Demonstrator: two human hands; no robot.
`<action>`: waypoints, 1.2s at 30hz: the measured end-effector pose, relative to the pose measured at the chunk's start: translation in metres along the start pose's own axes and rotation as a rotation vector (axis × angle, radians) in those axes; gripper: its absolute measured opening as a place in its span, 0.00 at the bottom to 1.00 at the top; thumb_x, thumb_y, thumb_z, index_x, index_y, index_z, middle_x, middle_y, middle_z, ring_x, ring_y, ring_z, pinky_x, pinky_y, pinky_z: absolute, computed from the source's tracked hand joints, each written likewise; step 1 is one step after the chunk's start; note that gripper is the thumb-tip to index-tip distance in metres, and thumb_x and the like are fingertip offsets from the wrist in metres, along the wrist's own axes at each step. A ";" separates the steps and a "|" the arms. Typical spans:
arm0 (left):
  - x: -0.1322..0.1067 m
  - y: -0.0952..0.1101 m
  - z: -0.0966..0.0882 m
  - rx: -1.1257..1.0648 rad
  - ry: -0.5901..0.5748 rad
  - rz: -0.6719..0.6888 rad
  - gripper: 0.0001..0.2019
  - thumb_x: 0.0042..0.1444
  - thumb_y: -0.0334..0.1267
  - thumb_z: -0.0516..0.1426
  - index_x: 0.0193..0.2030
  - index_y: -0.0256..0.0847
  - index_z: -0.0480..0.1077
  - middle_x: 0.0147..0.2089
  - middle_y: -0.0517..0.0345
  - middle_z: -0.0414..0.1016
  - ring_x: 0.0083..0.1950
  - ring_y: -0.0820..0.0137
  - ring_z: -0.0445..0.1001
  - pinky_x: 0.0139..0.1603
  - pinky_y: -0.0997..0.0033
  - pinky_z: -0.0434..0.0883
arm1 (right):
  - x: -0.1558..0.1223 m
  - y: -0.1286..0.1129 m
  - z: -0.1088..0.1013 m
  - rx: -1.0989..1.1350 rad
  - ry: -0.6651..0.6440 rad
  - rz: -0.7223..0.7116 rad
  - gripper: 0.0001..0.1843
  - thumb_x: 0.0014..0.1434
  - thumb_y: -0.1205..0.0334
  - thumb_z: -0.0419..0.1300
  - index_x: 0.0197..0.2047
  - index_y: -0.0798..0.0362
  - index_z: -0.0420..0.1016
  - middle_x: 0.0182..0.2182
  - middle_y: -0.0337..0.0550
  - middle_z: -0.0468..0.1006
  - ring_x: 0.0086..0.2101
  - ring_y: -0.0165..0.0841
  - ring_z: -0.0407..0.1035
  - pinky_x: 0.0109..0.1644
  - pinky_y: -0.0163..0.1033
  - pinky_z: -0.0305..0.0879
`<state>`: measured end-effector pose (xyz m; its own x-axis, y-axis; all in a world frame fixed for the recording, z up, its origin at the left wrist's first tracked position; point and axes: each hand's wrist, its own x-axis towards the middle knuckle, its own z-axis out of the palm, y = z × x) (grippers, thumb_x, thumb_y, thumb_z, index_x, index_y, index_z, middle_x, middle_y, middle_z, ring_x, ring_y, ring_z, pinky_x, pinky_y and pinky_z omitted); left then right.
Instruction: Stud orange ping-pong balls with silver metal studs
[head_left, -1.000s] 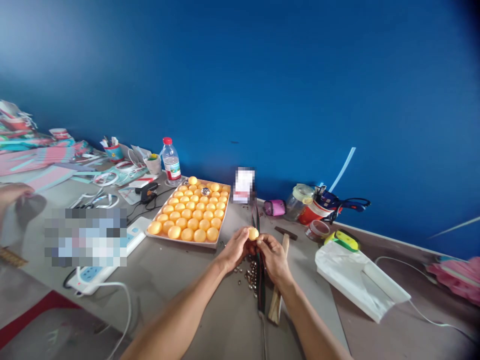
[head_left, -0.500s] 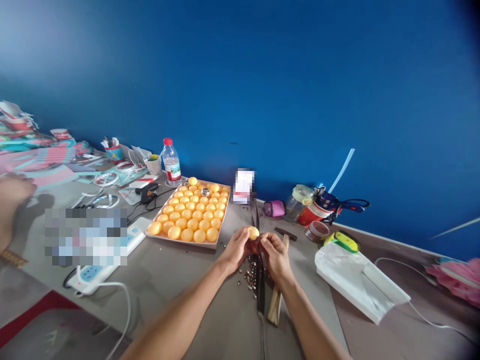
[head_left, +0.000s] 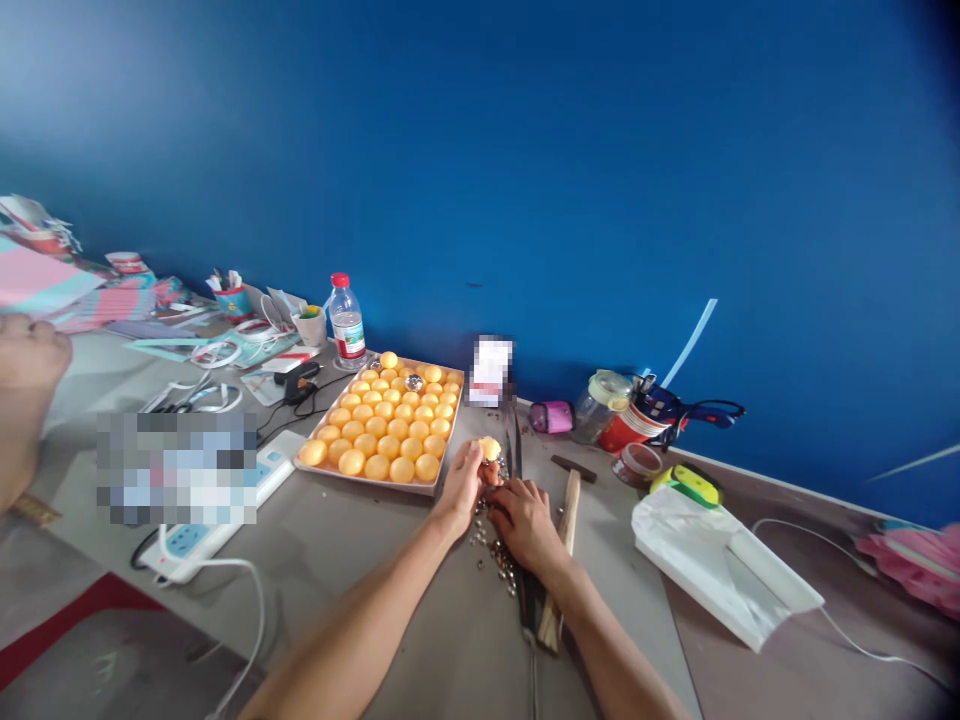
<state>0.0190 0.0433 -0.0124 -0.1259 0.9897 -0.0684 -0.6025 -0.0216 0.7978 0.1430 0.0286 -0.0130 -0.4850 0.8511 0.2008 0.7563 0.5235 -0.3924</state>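
An orange ping-pong ball (head_left: 490,449) is pinched in the fingers of my left hand (head_left: 461,490), just right of the tray. Small shiny bits show on the ball's lower side. My right hand (head_left: 529,525) is low over a scatter of small metal pieces (head_left: 501,560), its fingers bent and drawn together at the pile. Whatever lies between those fingertips is hidden. A shallow box (head_left: 437,488) full of orange balls stands to the left, with one silvery, studded ball (head_left: 414,382) among them. A wooden-handled hammer (head_left: 571,500) lies beside my right hand, and a dark strap (head_left: 528,600) runs beneath it.
At the left are a power strip (head_left: 274,470), a bottle (head_left: 347,330) and another person's hand (head_left: 30,360) near striped material. At right stand a clear jar (head_left: 600,410), a red cup (head_left: 626,428), a yellow-green tool (head_left: 690,484) and a white bag (head_left: 712,560). A blue wall closes the back.
My right hand has come away from the ball and dropped left onto the metal pieces. My left hand, still holding the ball, has shifted slightly left and up. The other person's striped material rose.
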 end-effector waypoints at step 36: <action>-0.010 -0.006 0.004 0.128 -0.148 -0.038 0.20 0.50 0.54 0.57 0.40 0.38 0.69 0.33 0.57 0.71 0.29 0.73 0.66 0.29 0.73 0.65 | 0.008 0.007 -0.005 1.250 0.251 0.243 0.09 0.51 0.55 0.60 0.29 0.51 0.66 0.24 0.35 0.71 0.26 0.31 0.66 0.33 0.37 0.62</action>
<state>0.0266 0.0344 -0.0140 0.0179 0.9997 -0.0182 -0.4982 0.0247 0.8667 0.1471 0.0392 -0.0099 -0.1966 0.9737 0.1150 -0.1728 0.0811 -0.9816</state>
